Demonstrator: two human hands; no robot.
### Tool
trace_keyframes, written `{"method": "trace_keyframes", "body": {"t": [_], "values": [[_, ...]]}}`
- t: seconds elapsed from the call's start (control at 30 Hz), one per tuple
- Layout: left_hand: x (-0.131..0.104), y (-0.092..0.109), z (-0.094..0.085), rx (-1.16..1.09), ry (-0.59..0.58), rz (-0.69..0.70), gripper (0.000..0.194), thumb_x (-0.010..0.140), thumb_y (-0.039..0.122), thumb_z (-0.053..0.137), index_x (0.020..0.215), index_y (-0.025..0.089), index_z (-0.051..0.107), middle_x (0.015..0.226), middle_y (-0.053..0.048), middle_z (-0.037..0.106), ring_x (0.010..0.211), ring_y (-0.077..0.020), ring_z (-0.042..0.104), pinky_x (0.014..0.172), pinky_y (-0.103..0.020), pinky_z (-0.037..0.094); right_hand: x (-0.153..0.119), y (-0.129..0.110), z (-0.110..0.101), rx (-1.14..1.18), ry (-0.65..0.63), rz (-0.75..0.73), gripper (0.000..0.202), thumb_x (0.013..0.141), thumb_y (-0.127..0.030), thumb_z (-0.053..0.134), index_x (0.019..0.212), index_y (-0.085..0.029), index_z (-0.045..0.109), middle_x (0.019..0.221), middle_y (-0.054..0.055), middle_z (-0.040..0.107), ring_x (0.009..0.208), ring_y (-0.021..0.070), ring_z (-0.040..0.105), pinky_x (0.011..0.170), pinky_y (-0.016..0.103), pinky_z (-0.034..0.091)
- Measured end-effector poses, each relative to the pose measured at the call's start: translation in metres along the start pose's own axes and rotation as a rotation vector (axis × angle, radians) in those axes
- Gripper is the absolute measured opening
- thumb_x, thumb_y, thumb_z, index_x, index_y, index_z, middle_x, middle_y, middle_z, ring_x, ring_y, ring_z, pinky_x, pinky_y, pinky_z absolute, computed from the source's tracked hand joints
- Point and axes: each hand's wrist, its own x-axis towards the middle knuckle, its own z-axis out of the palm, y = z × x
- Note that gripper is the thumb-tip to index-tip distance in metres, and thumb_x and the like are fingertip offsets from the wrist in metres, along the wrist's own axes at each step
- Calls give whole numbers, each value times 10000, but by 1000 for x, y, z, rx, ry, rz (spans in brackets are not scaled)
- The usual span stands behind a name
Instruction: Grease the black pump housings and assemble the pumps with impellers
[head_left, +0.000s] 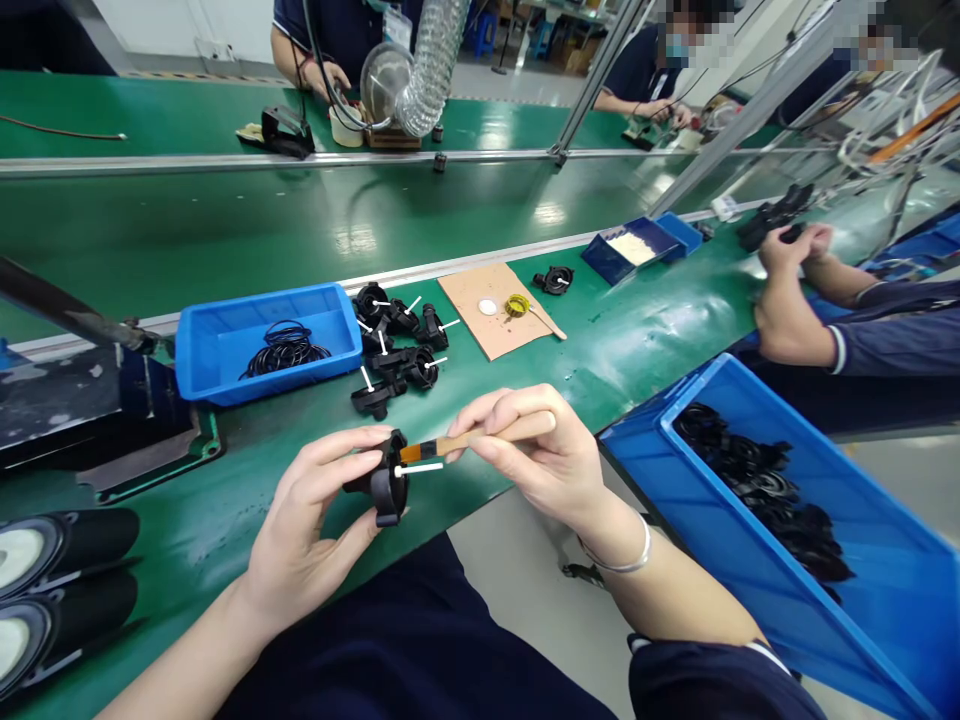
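Over the near edge of the green table [217,530], we grip a black part [386,490] with a white pin [424,468] in our left hand [304,515] and pinch a brush [457,440] in our right hand [544,455], bristles [410,453] at the part, while similar parts [424,370] lie farther off, right of a blue tray [300,379].

Brush handle [534,427] smooth wood; held fitting [387,492] plastic; benchtop [637,335] glossy.

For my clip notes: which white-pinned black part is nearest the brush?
The black part in the left hand, with the tip of the brush at its rim; the others lie on the green bench.
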Motion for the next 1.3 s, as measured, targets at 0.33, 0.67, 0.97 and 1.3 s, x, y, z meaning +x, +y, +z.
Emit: {"method": "trace_keyframes", "body": {"t": [0.33, 0.67, 0.97, 1.3], "values": [[6, -2, -2, 134, 36, 208, 855, 666, -122, 758, 1373, 307, 539, 1250, -75, 591, 1207, -289, 636, 1000, -503, 579, -2, -6, 5, 211, 38, 156, 132, 909, -102, 633, 922, -202, 548, 884, -10, 652, 789, 155, 749, 703, 340, 675], [11, 0, -1, 287, 42, 365, 611, 668, -147, 739, 1157, 188, 588, 1194, -68, 607, 1215, -245, 635, 988, -414, 588, -6, -11, 10, 412, 49, 381, 139, 918, -160, 645, 910, -203, 513, 856, -1, 697, 740, 184, 764, 641, 330, 653], [12, -15, 3, 486, 199, 210, 617, 721, 50, 808, 1254, 230, 555, 1208, -90, 583, 1160, -264, 634, 961, -443, 583, -5, 8, 1, 549, 371, 610, 185, 933, -320, 649, 906, -209, 504, 813, 6, 741, 631, 132, 726, 611, 258, 615], [11, -37, 46, 497, -230, -18, 566, 906, 205, 599, 1434, 204, 394, 1282, -165, 473, 1182, -275, 572, 942, -425, 559, 18, 46, -93, 287, 798, 320, 283, 795, -368, 792, 945, -158, 673, 807, 11, 731, 824, 129, 743, 805, 238, 622]]}}
